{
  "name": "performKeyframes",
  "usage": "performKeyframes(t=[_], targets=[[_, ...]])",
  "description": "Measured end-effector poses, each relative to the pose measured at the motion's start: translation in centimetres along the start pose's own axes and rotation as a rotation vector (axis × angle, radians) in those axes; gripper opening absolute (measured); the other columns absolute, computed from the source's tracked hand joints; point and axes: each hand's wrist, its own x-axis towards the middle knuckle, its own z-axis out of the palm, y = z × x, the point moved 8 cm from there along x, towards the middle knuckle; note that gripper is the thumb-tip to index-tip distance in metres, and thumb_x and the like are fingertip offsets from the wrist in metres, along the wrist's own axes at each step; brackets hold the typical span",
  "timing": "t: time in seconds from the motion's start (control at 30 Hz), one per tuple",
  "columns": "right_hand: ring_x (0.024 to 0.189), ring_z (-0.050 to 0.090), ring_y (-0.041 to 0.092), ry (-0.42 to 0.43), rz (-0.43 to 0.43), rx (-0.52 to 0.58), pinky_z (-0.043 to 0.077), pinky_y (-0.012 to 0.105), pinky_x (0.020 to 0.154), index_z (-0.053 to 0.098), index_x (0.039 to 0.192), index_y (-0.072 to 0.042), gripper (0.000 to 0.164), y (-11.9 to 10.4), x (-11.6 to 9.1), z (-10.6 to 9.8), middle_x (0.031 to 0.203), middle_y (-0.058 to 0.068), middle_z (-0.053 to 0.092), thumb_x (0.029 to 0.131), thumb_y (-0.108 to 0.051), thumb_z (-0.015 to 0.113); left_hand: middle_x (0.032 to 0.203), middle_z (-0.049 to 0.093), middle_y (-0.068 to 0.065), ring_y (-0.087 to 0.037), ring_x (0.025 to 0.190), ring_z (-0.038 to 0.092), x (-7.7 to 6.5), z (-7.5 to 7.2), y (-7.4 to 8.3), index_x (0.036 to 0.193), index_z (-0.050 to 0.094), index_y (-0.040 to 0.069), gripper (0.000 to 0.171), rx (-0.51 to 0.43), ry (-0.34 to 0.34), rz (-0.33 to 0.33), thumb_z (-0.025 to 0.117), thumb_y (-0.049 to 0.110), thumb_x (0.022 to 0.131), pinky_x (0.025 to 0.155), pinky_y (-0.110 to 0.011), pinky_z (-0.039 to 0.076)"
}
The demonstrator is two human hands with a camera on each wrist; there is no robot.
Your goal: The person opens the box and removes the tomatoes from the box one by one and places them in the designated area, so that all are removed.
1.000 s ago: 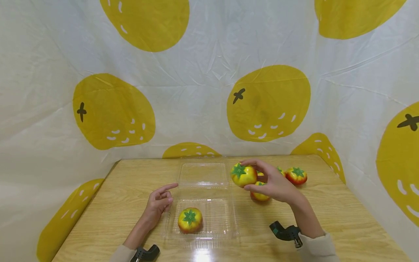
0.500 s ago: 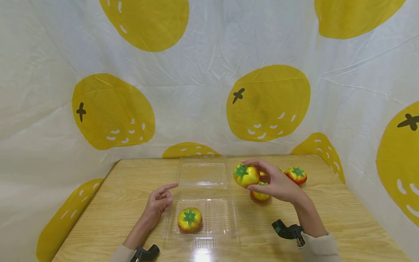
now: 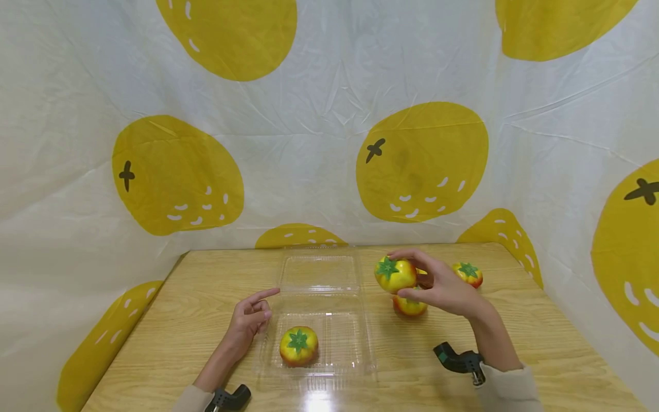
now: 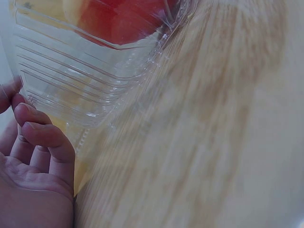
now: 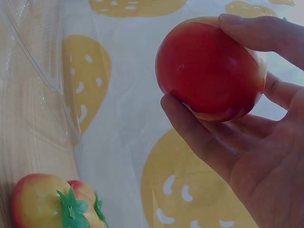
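My right hand (image 3: 445, 286) grips a yellow and red toy persimmon (image 3: 395, 274) with a green star-shaped leaf, held above the table right of the clear plastic clamshell container (image 3: 355, 360). In the right wrist view its smooth red underside shows between thumb and fingers. At the container's left side, my left hand (image 3: 246, 321) pinches the rim, index finger stretched along it; the left wrist view shows fingertips (image 4: 29, 108) at the ribbed wall. Another persimmon (image 3: 299, 346) sits in the left part of the container's base. Its lid (image 3: 319, 272) lies folded back, away from me.
Beneath the right hand a persimmon (image 3: 410, 306) stands on the wooden table (image 3: 540, 349); another behind the hand is mostly hidden. Farther right is one more persimmon (image 3: 468, 273). A white curtain with yellow fruit prints (image 3: 422, 163) closes off the table's back and sides.
My right hand has drifted slightly right with its persimmon, now covering more of those behind it. The left hand and the container have stayed in place.
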Motion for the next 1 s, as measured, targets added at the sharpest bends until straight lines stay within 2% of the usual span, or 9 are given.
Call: performKeyframes(t=[0.27,0.47,0.57,0.73,1.0], targets=[[0.121,0.060,0.005,0.022,0.024,-0.007,0.058,0.025,0.095,0.052,0.144,-0.012,0.059,0.7,-0.6,-1.2,0.151,0.016,0.047,0.091,-0.006,0.077,0.073,0.056,0.006,-0.018,0.054,0.036,0.0,0.1,0.2,0.144,0.042,-0.021,0.053,-0.005,0.003,-0.001,0.052,-0.008,0.093,0.046,-0.038,0.024],[0.120,0.058,0.001,0.049,0.029,-0.025,0.059,0.025,0.092,0.051,0.144,-0.009,0.056,1.1,-1.1,-2.4,0.154,0.019,0.045,0.093,-0.003,0.073,0.073,0.055,0.005,-0.024,0.055,0.032,0.0,0.1,0.3,0.143,0.042,-0.021,0.053,-0.008,0.000,0.005,0.051,-0.008,0.093,0.046,-0.038,0.024],[0.117,0.060,0.003,0.059,0.020,-0.017,0.059,0.024,0.091,0.051,0.143,-0.006,0.055,1.2,-1.4,-3.0,0.151,0.011,0.048,0.093,-0.001,0.072,0.072,0.055,0.005,-0.027,0.056,0.031,0.0,0.1,0.3,0.143,0.042,-0.021,0.053,-0.008,0.001,0.006,0.052,-0.008,0.092,0.046,-0.038,0.024],[0.117,0.061,0.004,0.075,0.001,-0.007,0.058,0.022,0.091,0.050,0.143,-0.003,0.054,1.4,-1.8,-3.9,0.146,-0.010,0.052,0.093,0.002,0.071,0.072,0.055,0.005,-0.027,0.056,0.030,0.0,0.1,0.3,0.144,0.043,-0.021,0.054,-0.013,0.000,0.005,0.052,-0.008,0.092,0.046,-0.039,0.023],[0.118,0.061,0.001,0.100,-0.027,-0.021,0.055,0.017,0.093,0.049,0.145,0.003,0.054,2.1,-2.5,-5.2,0.143,-0.014,0.054,0.093,0.007,0.066,0.072,0.055,0.005,-0.025,0.055,0.031,0.0,0.1,0.3,0.144,0.042,-0.020,0.054,-0.013,-0.001,0.003,0.051,-0.008,0.092,0.046,-0.038,0.024]])
